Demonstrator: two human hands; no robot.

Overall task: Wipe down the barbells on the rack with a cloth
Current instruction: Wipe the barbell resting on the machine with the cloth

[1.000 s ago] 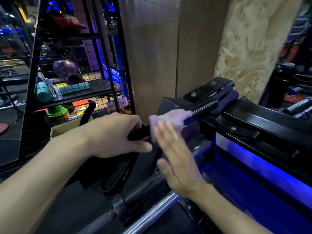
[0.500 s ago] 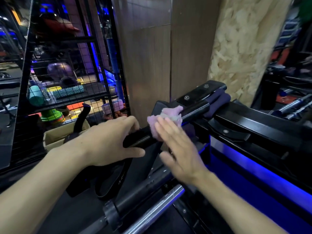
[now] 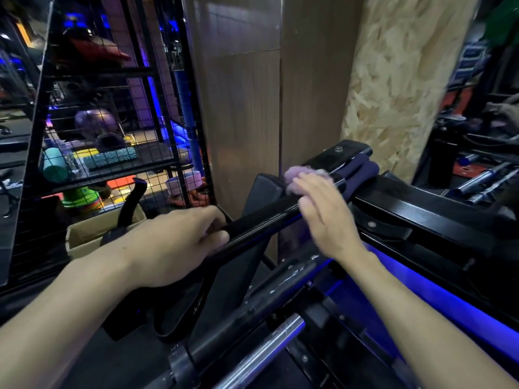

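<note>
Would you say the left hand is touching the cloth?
Apart. The head view shows the left hand gripping the black bar lower down, with bare bar between it and the cloth.

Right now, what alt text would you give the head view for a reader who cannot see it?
A person's right hand presses a purple cloth against a black bar on a rack, fingers straight. The left hand grips the same bar nearer the camera. A wire shelf of gym gear stands at left.
</note>
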